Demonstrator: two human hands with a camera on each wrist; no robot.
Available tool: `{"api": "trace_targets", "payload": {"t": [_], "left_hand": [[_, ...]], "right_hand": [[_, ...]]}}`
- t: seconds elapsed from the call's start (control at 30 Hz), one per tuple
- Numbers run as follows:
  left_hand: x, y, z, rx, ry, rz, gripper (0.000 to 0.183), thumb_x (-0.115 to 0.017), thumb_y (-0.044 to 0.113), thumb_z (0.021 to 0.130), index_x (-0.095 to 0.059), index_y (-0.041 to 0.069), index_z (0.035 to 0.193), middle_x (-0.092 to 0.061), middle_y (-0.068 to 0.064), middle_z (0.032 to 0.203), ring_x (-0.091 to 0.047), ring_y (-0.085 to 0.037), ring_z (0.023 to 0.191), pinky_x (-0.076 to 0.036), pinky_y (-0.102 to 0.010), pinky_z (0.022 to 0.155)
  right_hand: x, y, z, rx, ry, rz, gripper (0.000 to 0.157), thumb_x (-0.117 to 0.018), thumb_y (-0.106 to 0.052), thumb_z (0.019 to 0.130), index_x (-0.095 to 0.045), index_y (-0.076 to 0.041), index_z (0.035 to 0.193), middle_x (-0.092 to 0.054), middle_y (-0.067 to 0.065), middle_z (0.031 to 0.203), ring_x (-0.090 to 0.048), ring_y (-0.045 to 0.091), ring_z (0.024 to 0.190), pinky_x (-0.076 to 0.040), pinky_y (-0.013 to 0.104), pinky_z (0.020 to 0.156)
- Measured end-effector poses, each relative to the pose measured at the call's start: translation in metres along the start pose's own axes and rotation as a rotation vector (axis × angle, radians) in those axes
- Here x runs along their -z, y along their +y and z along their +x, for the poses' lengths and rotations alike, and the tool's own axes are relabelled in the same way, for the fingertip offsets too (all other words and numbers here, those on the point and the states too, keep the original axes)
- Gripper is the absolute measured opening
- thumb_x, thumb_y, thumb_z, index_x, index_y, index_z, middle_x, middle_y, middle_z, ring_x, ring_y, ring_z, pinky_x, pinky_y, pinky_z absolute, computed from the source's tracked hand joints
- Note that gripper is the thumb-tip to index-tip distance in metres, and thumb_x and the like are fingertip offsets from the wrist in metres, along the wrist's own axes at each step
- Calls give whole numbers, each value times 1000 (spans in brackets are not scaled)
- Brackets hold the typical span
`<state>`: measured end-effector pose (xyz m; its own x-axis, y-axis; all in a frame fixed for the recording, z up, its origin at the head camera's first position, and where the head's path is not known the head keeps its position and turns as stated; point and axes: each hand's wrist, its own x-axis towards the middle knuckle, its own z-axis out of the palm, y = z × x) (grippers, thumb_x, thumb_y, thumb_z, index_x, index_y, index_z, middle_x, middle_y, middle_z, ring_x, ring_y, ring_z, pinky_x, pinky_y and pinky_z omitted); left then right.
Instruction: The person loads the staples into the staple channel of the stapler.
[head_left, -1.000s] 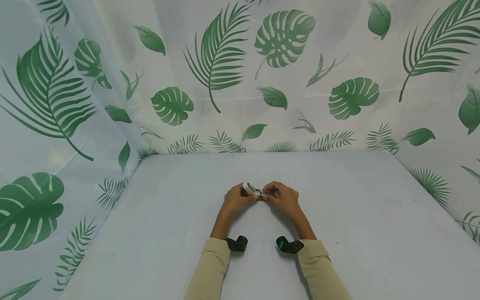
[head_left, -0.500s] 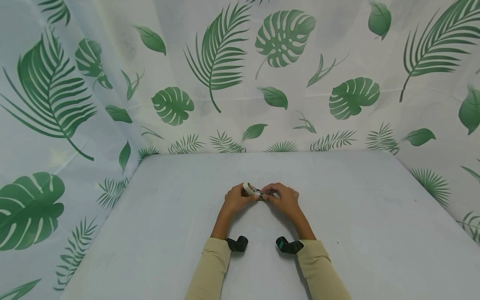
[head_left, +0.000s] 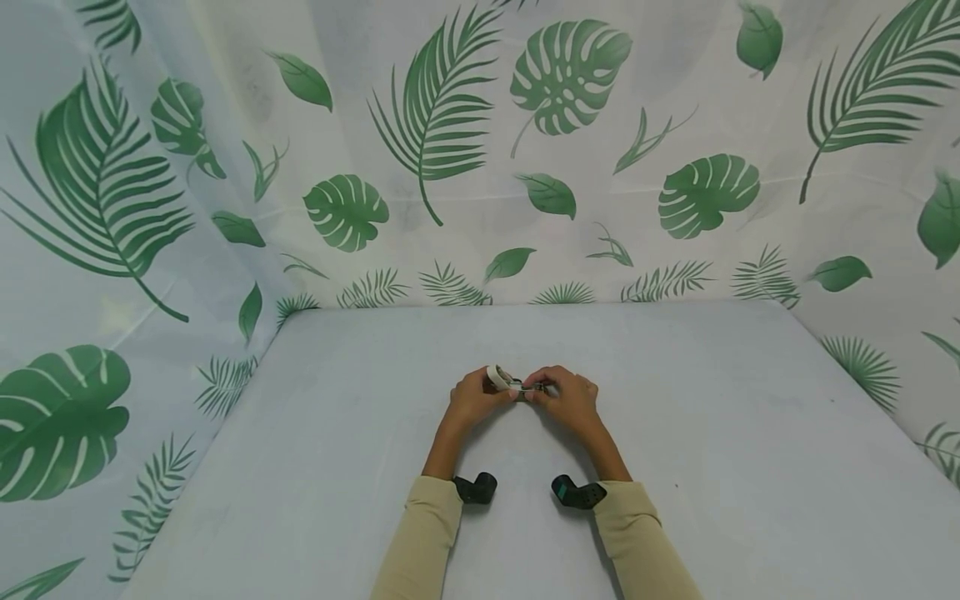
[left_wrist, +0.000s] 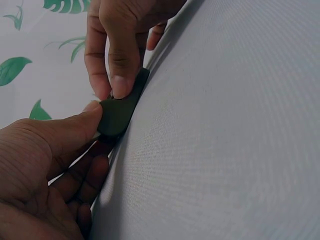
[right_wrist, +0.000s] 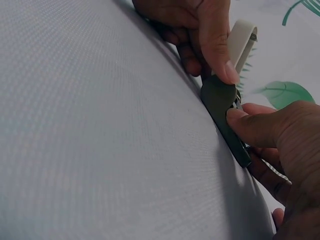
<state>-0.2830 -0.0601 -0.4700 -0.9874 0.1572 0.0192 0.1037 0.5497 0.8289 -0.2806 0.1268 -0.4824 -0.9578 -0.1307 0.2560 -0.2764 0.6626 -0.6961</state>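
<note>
A small stapler with a dark green base (right_wrist: 216,98) lies low over the table, its cream top arm (right_wrist: 242,44) swung up and back. Some of its metal rail (head_left: 517,386) shows between the hands in the head view. My left hand (head_left: 472,398) grips the hinge end, thumb on the green side and fingers behind. From the other side my right hand (head_left: 568,398) pinches the stapler near the rail between thumb and fingers. Its fingertips cover part of the rail, so I cannot tell whether they hold staples.
A pale cloth-covered table (head_left: 360,500) spreads around the hands. White sheeting with green leaf prints (head_left: 465,233) hangs behind it and at both sides. Each wrist wears a black camera mount, at the left (head_left: 476,488) and the right (head_left: 579,492).
My right fingertips have shifted slightly left along the rail and cover more of it. The left hand and the raised cream arm have hardly moved.
</note>
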Motion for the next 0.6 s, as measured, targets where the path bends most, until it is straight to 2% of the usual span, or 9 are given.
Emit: {"api": "trace_targets", "payload": {"t": [0.6], "left_hand": [[1, 3, -2, -13, 11, 15, 29, -75, 32, 86, -69, 11, 105, -74, -8, 101, -67, -27, 100, -33, -60, 103]], "right_hand": [[1, -3, -1, 14, 20, 20, 12, -79, -16, 81, -72, -14, 90, -71, 9, 104, -62, 30, 103, -17, 64, 103]]}}
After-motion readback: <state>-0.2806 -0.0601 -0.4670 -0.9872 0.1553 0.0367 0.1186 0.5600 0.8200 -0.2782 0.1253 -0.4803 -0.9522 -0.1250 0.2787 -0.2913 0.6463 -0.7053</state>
